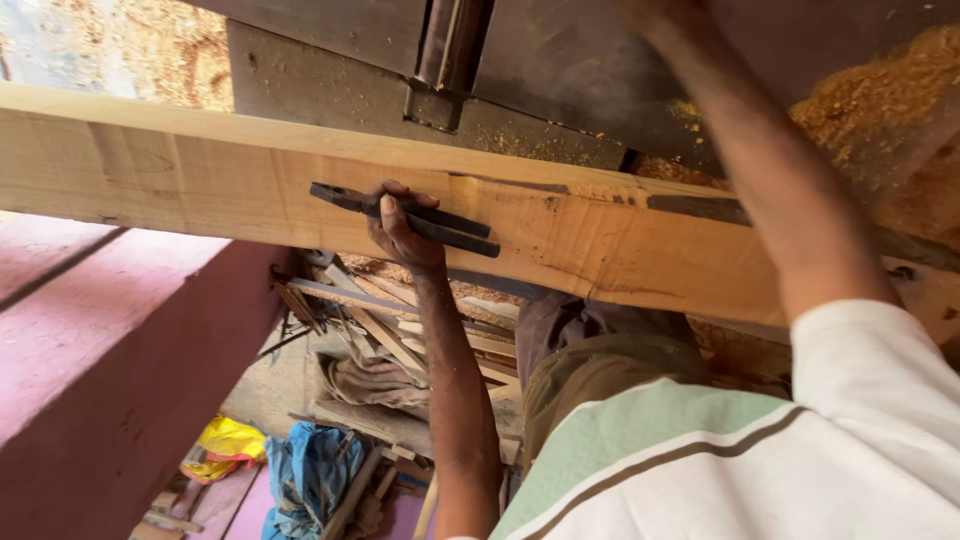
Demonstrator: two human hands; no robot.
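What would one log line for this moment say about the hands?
left hand: grips dark pliers against wooden plank | right hand: out of view, arm reaches up over machine table | sawdust on table

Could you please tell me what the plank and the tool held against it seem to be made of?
Plank: pale bare wood, showing grain, knots and a rough dark edge. Tool in the left hand: dark, dull, probably metal, two long handles; its finish is unclear.

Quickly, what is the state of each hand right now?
Left hand: closed around dark pliers, held against the wooden plank.
Right hand: out of view past the top edge; only its arm shows.
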